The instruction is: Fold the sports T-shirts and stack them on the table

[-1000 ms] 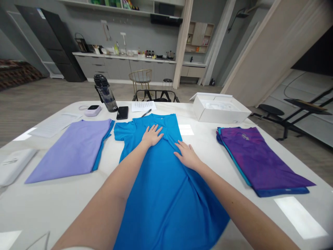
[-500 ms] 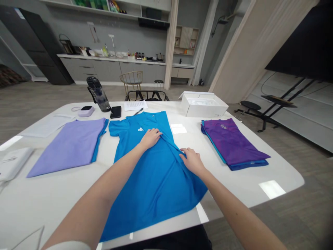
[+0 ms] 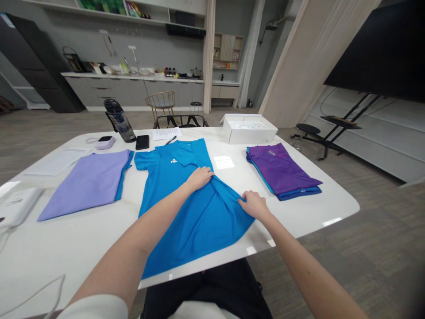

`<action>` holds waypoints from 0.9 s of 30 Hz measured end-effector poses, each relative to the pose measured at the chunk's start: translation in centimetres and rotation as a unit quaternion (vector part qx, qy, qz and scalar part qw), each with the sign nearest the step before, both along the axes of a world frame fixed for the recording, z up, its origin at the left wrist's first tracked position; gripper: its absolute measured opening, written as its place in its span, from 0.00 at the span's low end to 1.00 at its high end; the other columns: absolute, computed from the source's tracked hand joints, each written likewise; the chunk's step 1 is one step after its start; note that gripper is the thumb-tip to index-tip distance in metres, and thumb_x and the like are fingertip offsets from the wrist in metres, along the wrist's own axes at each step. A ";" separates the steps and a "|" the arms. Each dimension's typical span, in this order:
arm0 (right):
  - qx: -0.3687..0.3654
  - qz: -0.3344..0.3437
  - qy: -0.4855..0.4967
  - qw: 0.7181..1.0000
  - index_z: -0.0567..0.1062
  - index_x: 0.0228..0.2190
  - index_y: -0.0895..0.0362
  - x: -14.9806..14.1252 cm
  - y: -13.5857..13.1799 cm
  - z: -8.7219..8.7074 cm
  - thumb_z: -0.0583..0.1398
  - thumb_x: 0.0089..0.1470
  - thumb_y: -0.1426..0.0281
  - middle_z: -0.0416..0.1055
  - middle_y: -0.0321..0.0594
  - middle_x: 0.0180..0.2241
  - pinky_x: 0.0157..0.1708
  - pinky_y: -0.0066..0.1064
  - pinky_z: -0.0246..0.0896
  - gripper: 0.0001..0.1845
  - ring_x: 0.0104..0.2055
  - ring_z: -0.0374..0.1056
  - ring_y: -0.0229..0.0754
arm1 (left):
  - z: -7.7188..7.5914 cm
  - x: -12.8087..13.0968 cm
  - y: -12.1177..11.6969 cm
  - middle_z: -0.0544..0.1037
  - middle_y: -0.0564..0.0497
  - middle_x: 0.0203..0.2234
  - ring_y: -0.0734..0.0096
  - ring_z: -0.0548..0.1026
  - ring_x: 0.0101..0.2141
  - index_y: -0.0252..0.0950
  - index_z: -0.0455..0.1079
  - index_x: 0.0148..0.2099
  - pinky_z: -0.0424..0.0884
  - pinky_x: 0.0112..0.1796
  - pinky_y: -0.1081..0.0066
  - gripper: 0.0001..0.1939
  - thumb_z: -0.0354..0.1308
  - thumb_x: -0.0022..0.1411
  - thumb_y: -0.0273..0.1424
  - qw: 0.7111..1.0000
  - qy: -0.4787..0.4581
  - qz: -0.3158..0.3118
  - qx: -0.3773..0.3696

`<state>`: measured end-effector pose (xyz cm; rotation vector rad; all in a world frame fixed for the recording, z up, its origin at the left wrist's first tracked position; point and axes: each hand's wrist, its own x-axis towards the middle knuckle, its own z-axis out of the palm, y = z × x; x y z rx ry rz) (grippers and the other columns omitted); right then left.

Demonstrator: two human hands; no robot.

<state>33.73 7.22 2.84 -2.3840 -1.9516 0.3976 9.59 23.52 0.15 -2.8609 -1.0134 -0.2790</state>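
A blue T-shirt (image 3: 186,221) lies front up on the white table, its right sleeve side turned inward near the collar and a small white logo on the chest. My left hand (image 3: 200,178) is closed on the shirt's right side below the sleeve, its fingertips partly hidden. Farther down that same side, my right hand (image 3: 254,204) pinches the edge and draws the cloth outward. Creases run across the shirt between both hands. Left of it rests a folded lavender shirt (image 3: 89,184) with blue cloth beneath. To the right is a stack topped by a folded purple shirt (image 3: 282,168).
Along the far side of the table (image 3: 109,239) stand a water bottle (image 3: 120,122), a phone (image 3: 142,141), a small lavender device (image 3: 105,142), papers (image 3: 166,133), a pen (image 3: 171,140) and an open white box (image 3: 249,130). A white case (image 3: 18,206) with a cable sits at left.
My right hand has moved outward, pulling the shirt's side edge to the right. My left hand has shifted slightly right along the cloth. The camera view has shifted too.
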 end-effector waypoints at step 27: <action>0.094 0.313 0.111 0.939 0.74 0.46 0.52 -15.1 -10.2 0.7 0.61 0.63 0.58 0.75 0.40 0.42 0.40 0.34 0.60 0.14 0.42 0.72 0.45 | 0.8 -11.5 -11.8 0.74 0.48 0.52 0.63 0.71 0.50 0.43 0.73 0.55 0.64 0.48 0.64 0.18 0.48 0.69 0.25 0.996 -0.052 0.029 -0.074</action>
